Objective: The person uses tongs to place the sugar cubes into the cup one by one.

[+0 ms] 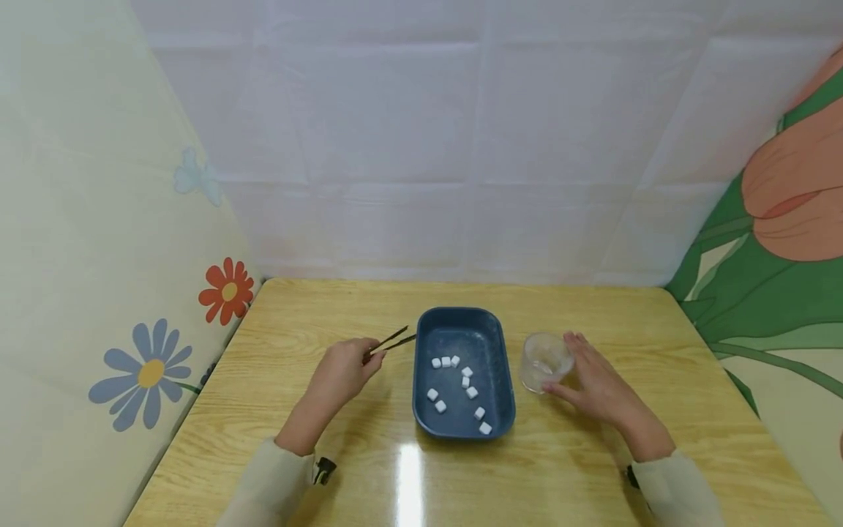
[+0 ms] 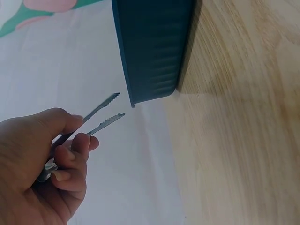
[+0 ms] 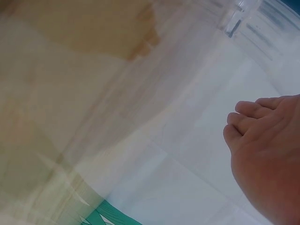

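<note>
My left hand (image 1: 342,369) holds small metal tongs (image 2: 104,105) between thumb and curled fingers. Their toothed tips stand apart with nothing between them, just left of the blue tray (image 1: 424,428). Several small white cubes (image 1: 471,393) lie scattered over the tray's floor. To the tray's right is a clear round cup (image 1: 535,369) with no cubes seen in it. Beside that cup is my right hand (image 1: 593,380), its fingers extended at the far right side and its thumb by the near side. Whether they touch the cup is unclear.
The wooden table (image 1: 316,311) backs onto a white sheet (image 1: 395,183). Flower-patterned panels stand on both sides, one with a red flower (image 1: 227,290), the other with a large tulip (image 1: 790,183). A blurred see-through shape fills much of the right wrist view.
</note>
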Demonstrator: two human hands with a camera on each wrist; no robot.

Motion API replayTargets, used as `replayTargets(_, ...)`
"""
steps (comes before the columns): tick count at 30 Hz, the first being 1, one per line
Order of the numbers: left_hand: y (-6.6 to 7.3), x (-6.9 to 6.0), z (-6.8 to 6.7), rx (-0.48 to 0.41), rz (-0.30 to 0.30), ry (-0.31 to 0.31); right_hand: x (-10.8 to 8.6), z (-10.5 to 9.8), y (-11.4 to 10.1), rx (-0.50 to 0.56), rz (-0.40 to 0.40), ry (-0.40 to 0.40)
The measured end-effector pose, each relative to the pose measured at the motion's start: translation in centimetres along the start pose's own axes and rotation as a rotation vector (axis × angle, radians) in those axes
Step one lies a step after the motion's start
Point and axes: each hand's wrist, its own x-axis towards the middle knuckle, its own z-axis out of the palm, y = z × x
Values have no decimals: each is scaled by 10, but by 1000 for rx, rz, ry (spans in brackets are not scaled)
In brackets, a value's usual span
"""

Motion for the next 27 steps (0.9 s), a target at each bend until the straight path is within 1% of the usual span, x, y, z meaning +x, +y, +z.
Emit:
replayTargets(3, 2, 1, -1, -5, -19, -19, 0, 0, 0, -3, 1, -5)
replayTargets(5, 3, 2, -1, -2, -17, -20, 0, 0, 0, -6, -1, -5)
replayTargets(10, 7, 5, 0, 1, 14, -2, 0, 0, 0, -8, -4, -3)
replayTargets(13, 9, 6, 1, 2, 27, -4, 0, 0, 0, -6, -5, -1)
replayTargets(27, 17, 12, 6, -14, 27, -102, 0, -1, 0, -6, -10, 0)
